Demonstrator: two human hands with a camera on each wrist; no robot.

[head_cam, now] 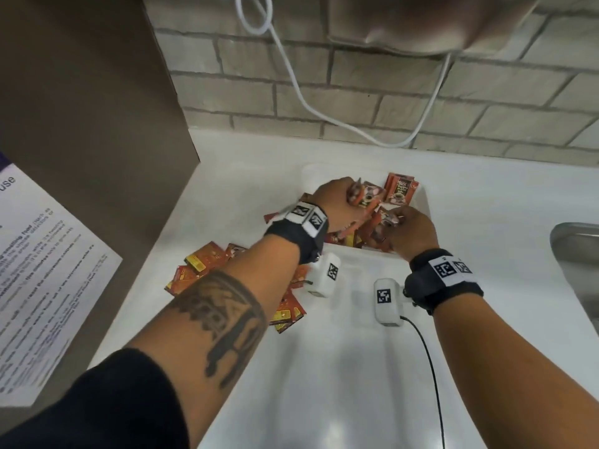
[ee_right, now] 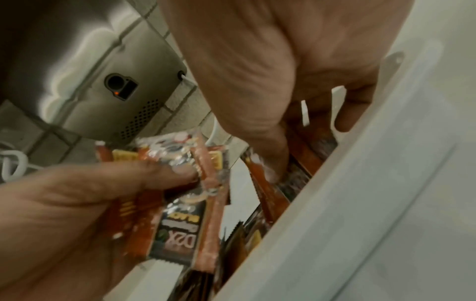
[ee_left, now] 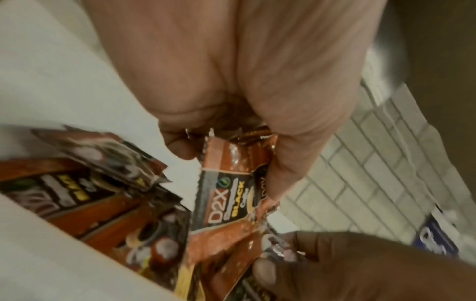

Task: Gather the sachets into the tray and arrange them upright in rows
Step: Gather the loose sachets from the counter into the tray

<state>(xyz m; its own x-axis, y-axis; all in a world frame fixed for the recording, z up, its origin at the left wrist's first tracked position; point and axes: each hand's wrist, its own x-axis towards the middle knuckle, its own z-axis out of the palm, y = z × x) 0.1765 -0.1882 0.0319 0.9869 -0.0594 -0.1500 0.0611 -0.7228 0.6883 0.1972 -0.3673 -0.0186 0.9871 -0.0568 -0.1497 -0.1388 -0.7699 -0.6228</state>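
A white tray [head_cam: 424, 197] stands on the white counter near the tiled wall. Orange-and-black sachets [head_cam: 400, 189] stand and lean inside it in a loose jumble [ee_left: 103, 205]. My left hand [head_cam: 351, 196] hovers over the tray's left part and pinches a small stack of sachets [ee_left: 226, 195] between thumb and fingers [ee_right: 180, 215]. My right hand [head_cam: 393, 218] is at the tray's near side, fingers curled into the packed sachets [ee_right: 296, 175] and gripping some. More sachets [head_cam: 202, 264] lie loose on the counter left of the tray, partly hidden under my left forearm.
A steel sink edge [head_cam: 573, 241] lies at the right. A brown cabinet panel with a paper notice [head_cam: 48, 254] closes the left side. A white cable [head_cam: 291, 79] hangs down the wall from a steel dispenser [ee_right: 90, 71] above.
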